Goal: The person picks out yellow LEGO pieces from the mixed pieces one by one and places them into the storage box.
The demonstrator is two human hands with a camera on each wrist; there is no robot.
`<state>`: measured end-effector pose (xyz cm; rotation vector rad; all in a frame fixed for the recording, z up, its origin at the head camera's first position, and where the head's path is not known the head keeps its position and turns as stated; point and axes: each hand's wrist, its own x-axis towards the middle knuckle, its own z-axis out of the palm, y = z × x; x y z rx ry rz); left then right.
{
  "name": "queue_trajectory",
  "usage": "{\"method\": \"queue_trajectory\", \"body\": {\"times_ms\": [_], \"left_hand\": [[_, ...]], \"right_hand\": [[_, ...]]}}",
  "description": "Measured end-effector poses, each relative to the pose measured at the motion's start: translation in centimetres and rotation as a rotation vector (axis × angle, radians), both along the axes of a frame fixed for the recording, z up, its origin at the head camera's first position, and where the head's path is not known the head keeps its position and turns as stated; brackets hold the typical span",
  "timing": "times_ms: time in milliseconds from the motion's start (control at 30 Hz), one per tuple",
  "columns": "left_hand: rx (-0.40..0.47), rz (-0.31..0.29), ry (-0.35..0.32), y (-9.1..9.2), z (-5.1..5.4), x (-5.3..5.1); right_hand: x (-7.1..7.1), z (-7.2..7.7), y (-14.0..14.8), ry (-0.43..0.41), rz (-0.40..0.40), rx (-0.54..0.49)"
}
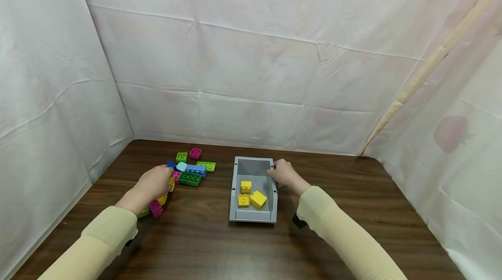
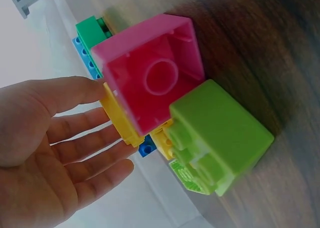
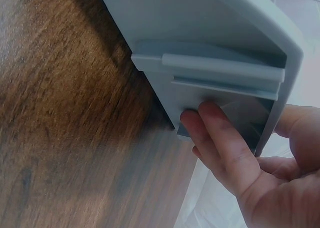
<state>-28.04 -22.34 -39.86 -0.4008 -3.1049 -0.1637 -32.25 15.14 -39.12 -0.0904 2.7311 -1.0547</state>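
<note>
My left hand (image 1: 154, 182) is at the left brick pile; in the left wrist view the hand (image 2: 65, 143) has its thumb and fingertips at opposite ends of a yellow brick (image 2: 117, 112), pinching it. A pink brick (image 2: 155, 77), hollow side showing, and a lime brick (image 2: 220, 133) are close beside it. The grey bin (image 1: 253, 216) holds several yellow bricks (image 1: 258, 200). My right hand (image 1: 288, 175) grips the bin's right wall, thumb over the rim; in the right wrist view two fingers of the hand (image 3: 250, 173) press the outer side of the bin (image 3: 200, 17).
Beyond my left hand lie a dark green brick (image 1: 190, 179), a blue brick (image 1: 196, 170), a lime brick (image 1: 206, 166) and a magenta brick (image 1: 195, 153). Nearer, a magenta brick (image 1: 155, 209) lies by the left wrist. White sheets (image 1: 251, 75) enclose the brown table (image 1: 204, 245).
</note>
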Motion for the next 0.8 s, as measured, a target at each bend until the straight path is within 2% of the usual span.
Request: {"method": "queue_trajectory", "body": {"times_ms": [300, 600, 800], "left_hand": [[-0.018, -0.031, 0.038, 0.1, 0.8, -0.1], [-0.031, -0.042, 0.086, 0.8, 2.0, 0.3], [-0.018, -0.057, 0.073, 1.5, 2.7, 0.5]], "right_hand": [[0.0, 0.1, 0.0, -0.002, -0.006, -0.002], [0.0, 0.2, 0.0, -0.007, -0.008, -0.012], [0.0, 0.3, -0.1, -0.003, -0.002, -0.002]]}}
